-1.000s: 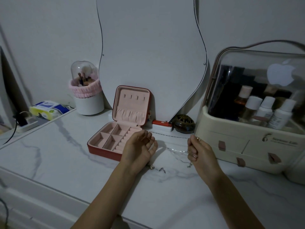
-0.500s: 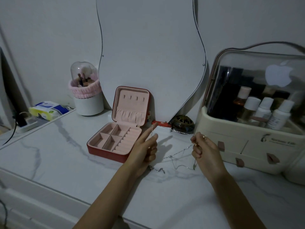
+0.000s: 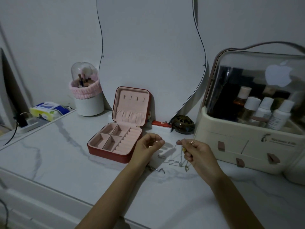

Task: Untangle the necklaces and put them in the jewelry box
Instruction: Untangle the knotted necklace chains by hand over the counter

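My right hand [image 3: 196, 152] pinches a chain [image 3: 179, 160] that trails onto the worktop [image 3: 66, 162]; my left hand [image 3: 148, 146] pinches too, its strand unclear. I'd part them slowly, beside the open box [image 3: 115, 142].

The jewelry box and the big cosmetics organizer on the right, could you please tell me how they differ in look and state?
The jewelry box is small, red outside and pink-lined; the cosmetics organizer is far larger and cream with a clear dome. The jewelry box stands open with bare compartments, while the cosmetics organizer is shut and holds bottles. The jewelry box has divided trays; the cosmetics organizer has front drawers with pink tabs. Both sit on the marble-look tabletop.
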